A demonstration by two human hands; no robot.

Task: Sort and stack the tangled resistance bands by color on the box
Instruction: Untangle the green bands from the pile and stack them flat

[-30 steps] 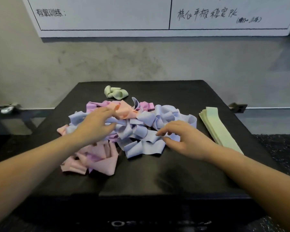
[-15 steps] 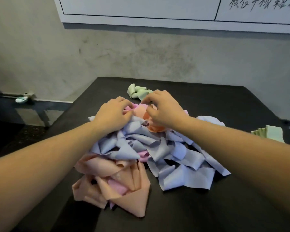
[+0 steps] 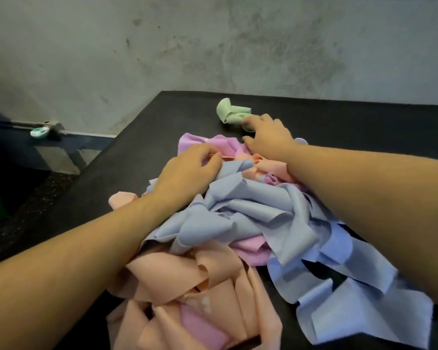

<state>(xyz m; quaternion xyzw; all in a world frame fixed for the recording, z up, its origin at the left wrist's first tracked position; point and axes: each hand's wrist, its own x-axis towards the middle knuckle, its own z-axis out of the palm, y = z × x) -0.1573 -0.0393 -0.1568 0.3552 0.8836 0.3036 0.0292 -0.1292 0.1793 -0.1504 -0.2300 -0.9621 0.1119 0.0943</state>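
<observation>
Here we see the tangled heap of resistance bands (image 3: pixel 238 223) lying on the black box (image 3: pixel 364 127), blue strips at its centre and toward 4 o'clock, peach ones at 6 o'clock, pink ones at 12 o'clock. Our left hand (image 3: pixel 187 170) rests on the heap's 11 o'clock part, its fingers curled and pinching a pink fold; our right hand (image 3: pixel 266 137) reaches beyond the heap's 12 o'clock edge, fingers bent over the small green band (image 3: pixel 229 113), and we cannot tell whether they grasp it
</observation>
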